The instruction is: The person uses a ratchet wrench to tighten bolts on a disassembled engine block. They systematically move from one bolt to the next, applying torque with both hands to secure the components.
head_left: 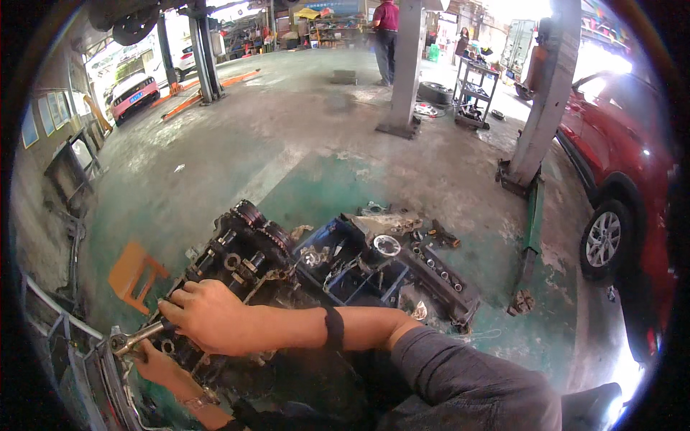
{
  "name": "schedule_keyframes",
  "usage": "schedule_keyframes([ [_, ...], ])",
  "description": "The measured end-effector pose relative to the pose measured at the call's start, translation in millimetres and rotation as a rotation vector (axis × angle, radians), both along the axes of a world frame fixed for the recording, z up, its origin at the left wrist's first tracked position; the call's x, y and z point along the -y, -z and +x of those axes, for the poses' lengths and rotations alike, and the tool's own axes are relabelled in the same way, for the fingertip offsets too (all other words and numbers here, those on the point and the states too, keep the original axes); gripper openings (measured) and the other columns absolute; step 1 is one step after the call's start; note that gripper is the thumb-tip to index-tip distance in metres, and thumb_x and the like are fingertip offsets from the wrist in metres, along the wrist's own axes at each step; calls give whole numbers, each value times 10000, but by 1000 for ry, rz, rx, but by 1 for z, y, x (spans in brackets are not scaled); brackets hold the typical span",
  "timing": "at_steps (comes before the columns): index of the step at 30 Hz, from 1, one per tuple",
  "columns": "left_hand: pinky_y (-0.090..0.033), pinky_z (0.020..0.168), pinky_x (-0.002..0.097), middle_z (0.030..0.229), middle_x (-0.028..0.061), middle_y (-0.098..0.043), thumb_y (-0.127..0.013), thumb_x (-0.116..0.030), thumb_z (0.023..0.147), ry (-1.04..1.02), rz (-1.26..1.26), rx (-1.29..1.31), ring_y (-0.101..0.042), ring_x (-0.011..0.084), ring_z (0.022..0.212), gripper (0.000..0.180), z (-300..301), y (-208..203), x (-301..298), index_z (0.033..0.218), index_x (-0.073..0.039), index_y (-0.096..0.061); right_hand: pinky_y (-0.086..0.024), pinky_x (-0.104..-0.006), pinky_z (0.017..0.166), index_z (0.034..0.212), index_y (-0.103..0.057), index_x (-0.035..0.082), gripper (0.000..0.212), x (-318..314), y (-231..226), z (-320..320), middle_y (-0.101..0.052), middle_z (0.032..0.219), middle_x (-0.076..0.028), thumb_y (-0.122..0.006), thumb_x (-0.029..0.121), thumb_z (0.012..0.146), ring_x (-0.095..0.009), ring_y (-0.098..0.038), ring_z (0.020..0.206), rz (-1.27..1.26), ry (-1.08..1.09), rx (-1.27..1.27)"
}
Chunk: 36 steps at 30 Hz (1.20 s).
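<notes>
Around me the grey floor (223,136) shows worn green paint. Grey posts (407,65) rise from it; an orange stool (125,267) sits at left, pale panels (46,112) hang on the wall (34,167), loaded shelves (339,30) stand far back, and daylight glares in.

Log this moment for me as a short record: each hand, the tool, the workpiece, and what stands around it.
Right hand: closed around the handle of the ratchet wrench
Left hand: by the wrench's head; contact unclear
Tool position: head toward the picture's left, handle running to the right hand
Workpiece: partly open engine, two toothed wheels at its far end
Right of engine: blue compartmented tray with loose metal parts
Left of engine: orange stool
Far right: red car
</notes>
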<state>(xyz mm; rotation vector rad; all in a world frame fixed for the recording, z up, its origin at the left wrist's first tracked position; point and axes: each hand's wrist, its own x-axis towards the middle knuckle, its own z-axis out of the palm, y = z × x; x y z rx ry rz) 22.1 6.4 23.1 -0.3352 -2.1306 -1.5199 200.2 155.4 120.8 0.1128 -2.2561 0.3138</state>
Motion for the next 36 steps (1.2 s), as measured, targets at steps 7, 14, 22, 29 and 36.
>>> schedule_keyframes([
  [7, -478, 706, 380, 940, 117, -652, -636, -308, 1037, -35, 58, -281, -565, 204, 792, 427, 0, 6, -3, 1169, 95, -691, -509, -450, 705, 1126, -636, 39, 452, -23, -3, -16, -650, 940, -106, -803, 225, 749, -333, -645, 881, 29, -85, 39],
  [14, -225, 439, 290, 593, -35, -399, -647, -378, 1026, 49, 310, -2, -320, 76, 486, 420, 0, -6, 1, 812, -16, -646, -424, -438, 798, 898, -682, 104, 309, -34, -13, -83, -653, 914, -79, -846, 248, 680, -298, -619, 921, 67, -135, -137],
  [22, -199, 425, 274, 571, -50, -365, -663, -411, 1012, 103, 370, 82, -283, 61, 460, 476, 4, -13, 3, 690, -97, -507, -409, -464, 883, 840, -705, 127, 304, -17, 7, -236, -670, 925, -45, -797, 348, 652, -258, -614, 977, 211, -53, -24],
  [29, -209, 442, 289, 558, -40, -355, -666, -410, 1012, 74, 544, 259, -292, 73, 465, 506, 13, -21, -2, 662, -97, -477, -397, -454, 980, 868, -745, 143, 281, 18, 16, -284, -682, 967, -49, -781, 337, 667, -252, -594, 1099, 206, -62, 89],
  [36, -209, 457, 299, 566, -44, -347, -684, -396, 1003, 68, 444, 104, -285, 77, 482, 510, 11, -17, -2, 647, -103, -468, -410, -408, 940, 808, -761, 167, 253, -5, 1, -234, -693, 935, -54, -816, 338, 629, -264, -591, 1031, 162, 17, 97],
])
